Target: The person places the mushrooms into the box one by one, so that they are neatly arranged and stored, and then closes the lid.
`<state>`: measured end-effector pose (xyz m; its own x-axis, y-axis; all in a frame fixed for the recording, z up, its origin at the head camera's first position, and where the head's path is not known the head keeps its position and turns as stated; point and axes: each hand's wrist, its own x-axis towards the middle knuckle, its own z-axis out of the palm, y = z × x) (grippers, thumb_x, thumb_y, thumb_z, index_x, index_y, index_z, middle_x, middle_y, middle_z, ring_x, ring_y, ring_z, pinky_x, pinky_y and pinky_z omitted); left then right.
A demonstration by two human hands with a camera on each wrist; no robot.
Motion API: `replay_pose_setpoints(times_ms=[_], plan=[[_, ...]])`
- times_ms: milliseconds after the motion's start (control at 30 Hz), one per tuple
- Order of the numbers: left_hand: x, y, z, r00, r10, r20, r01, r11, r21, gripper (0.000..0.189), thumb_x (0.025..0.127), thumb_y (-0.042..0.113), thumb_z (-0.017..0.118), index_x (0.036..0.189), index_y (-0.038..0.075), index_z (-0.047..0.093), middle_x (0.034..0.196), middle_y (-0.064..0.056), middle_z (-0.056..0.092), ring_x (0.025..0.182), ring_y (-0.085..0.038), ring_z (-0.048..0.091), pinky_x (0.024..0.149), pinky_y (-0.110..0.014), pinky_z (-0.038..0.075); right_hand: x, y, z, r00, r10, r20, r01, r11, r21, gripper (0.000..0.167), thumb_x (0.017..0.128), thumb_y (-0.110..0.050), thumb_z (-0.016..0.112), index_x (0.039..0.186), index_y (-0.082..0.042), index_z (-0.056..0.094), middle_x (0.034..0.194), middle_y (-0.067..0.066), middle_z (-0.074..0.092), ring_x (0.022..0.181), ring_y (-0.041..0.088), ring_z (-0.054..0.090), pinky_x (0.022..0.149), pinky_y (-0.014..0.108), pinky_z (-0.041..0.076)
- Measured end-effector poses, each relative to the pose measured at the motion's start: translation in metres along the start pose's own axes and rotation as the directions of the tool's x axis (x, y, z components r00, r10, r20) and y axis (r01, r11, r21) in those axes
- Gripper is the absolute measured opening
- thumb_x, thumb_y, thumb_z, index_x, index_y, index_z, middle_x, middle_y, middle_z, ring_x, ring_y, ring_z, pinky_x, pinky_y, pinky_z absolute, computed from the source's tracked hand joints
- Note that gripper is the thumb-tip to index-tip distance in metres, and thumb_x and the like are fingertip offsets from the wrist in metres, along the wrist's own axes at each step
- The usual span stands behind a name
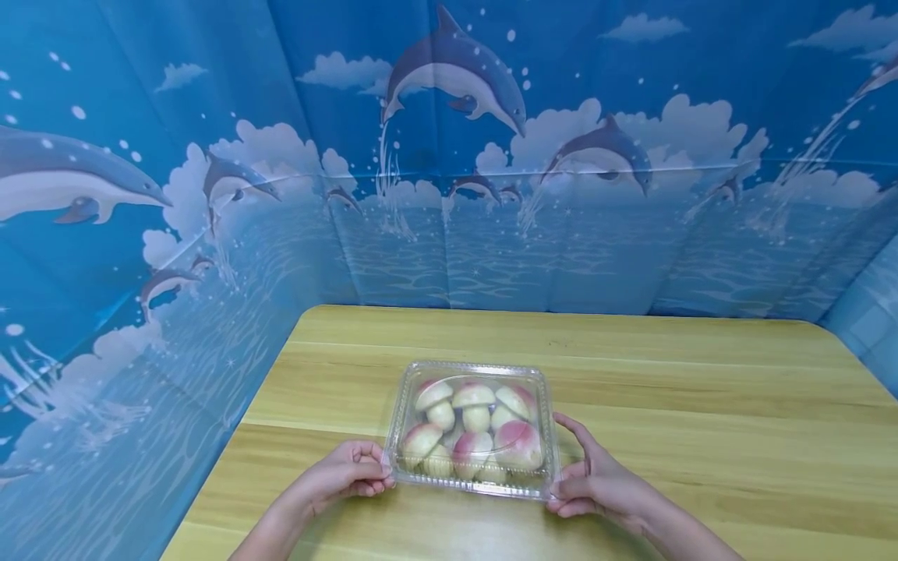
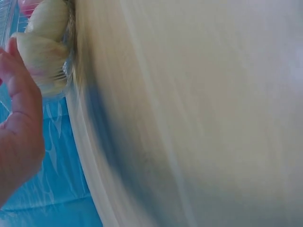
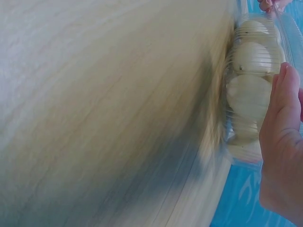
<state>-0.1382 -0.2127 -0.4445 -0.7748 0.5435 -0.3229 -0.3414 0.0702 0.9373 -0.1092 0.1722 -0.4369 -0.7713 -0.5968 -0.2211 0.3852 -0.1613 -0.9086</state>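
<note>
A clear plastic clamshell box (image 1: 471,487) with a ribbed rim is held between both hands over the near part of the table. Inside lie several mushroom-shaped buns (image 1: 475,396), cream with pinkish-red caps. At the box's near left corner my left hand (image 1: 345,475) pinches the rim between thumb and fingers. My right hand (image 1: 596,483) grips the near right corner, its index finger stretched along the side. In the left wrist view, the left hand (image 2: 21,113) is partly cut off by the frame. The right wrist view shows the right hand (image 3: 284,146) against the box's side.
The wooden table (image 1: 666,389) has a light grain and rounded far corners. Behind it and along the left hangs a blue curtain (image 1: 491,257) printted with dolphins, clouds and waves.
</note>
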Motion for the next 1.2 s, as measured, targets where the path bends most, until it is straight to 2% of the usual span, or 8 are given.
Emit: replay_pose_setpoints(times_ms=[133,267,367,833,1033,1133,1167,1200], plan=[[-0.002,0.006,0.003,1.0,-0.014,-0.007,0.015,0.996,0.09,0.003,0.087,0.005,0.056,0.088,0.002,0.055,0.076,-0.003,0.065,0.064,-0.006,0.059,0.059,-0.016,0.049,-0.001,0.0,0.0,1.0,0.003,-0.006,-0.003,1.0,0.01,0.105,0.081,0.009,0.059,0.143,-0.018,-0.022,0.08,0.012,0.064,0.076,0.024,0.067,0.068,0.031,0.055],[-0.005,0.013,0.005,0.999,-0.013,-0.033,0.02,0.977,0.211,0.013,0.089,0.011,0.058,0.091,-0.001,0.055,0.078,-0.005,0.063,0.067,-0.011,0.058,0.061,-0.02,0.05,-0.002,0.001,0.001,1.0,0.001,-0.014,-0.001,1.0,0.014,0.105,0.081,0.009,0.059,0.143,-0.018,-0.022,0.081,0.013,0.064,0.076,0.024,0.067,0.068,0.032,0.055],[-0.006,0.017,0.006,0.999,-0.019,-0.041,0.029,0.966,0.255,0.015,0.09,0.011,0.057,0.092,-0.004,0.054,0.079,-0.007,0.062,0.068,-0.013,0.057,0.061,-0.021,0.05,-0.001,0.001,0.002,1.0,-0.002,-0.007,0.002,1.0,0.019,0.105,0.081,0.009,0.059,0.143,-0.019,-0.022,0.081,0.012,0.065,0.077,0.024,0.067,0.068,0.032,0.055],[-0.007,0.019,0.003,0.999,-0.033,-0.026,0.038,0.966,0.256,0.018,0.09,0.013,0.058,0.096,-0.004,0.055,0.083,-0.008,0.063,0.071,-0.013,0.059,0.062,-0.021,0.05,0.002,-0.001,0.001,1.0,0.006,0.019,-0.007,0.999,0.047,0.105,0.083,0.008,0.058,0.142,-0.019,-0.025,0.083,0.012,0.065,0.078,0.022,0.067,0.069,0.031,0.054],[-0.007,0.02,0.001,0.999,-0.042,-0.007,0.043,0.961,0.273,0.021,0.092,0.015,0.056,0.099,-0.004,0.054,0.084,-0.008,0.062,0.073,-0.015,0.058,0.064,-0.025,0.051,0.002,-0.002,0.0,1.0,0.018,0.024,-0.019,0.999,0.044,0.106,0.084,0.007,0.058,0.142,-0.019,-0.026,0.084,0.012,0.066,0.077,0.022,0.067,0.069,0.031,0.054],[-0.008,0.021,-0.002,0.999,-0.033,0.002,0.03,0.943,0.332,0.023,0.095,0.019,0.053,0.103,-0.003,0.054,0.086,-0.008,0.061,0.076,-0.018,0.058,0.066,-0.031,0.051,-0.001,-0.005,-0.003,0.999,0.034,0.008,-0.034,0.999,-0.011,0.103,0.085,0.003,0.059,0.143,-0.016,-0.024,0.087,0.01,0.066,0.076,0.022,0.067,0.068,0.031,0.055],[-0.009,0.021,-0.004,1.0,-0.021,0.0,0.019,0.93,0.366,0.026,0.095,0.021,0.052,0.105,-0.003,0.055,0.087,-0.009,0.061,0.077,-0.019,0.058,0.066,-0.033,0.051,-0.003,-0.007,-0.005,0.999,0.034,-0.005,-0.035,0.998,-0.056,0.101,0.086,0.001,0.059,0.144,-0.014,-0.022,0.09,0.01,0.066,0.077,0.022,0.067,0.068,0.032,0.055],[-0.01,0.022,-0.006,1.0,0.005,-0.004,-0.002,0.908,0.419,0.027,0.096,0.023,0.051,0.107,-0.002,0.055,0.088,-0.009,0.061,0.078,-0.021,0.058,0.067,-0.035,0.05,-0.005,-0.01,-0.008,0.999,0.032,-0.026,-0.035,0.993,-0.112,0.098,0.088,-0.002,0.059,0.145,-0.013,-0.02,0.092,0.01,0.065,0.078,0.024,0.066,0.069,0.034,0.055]])
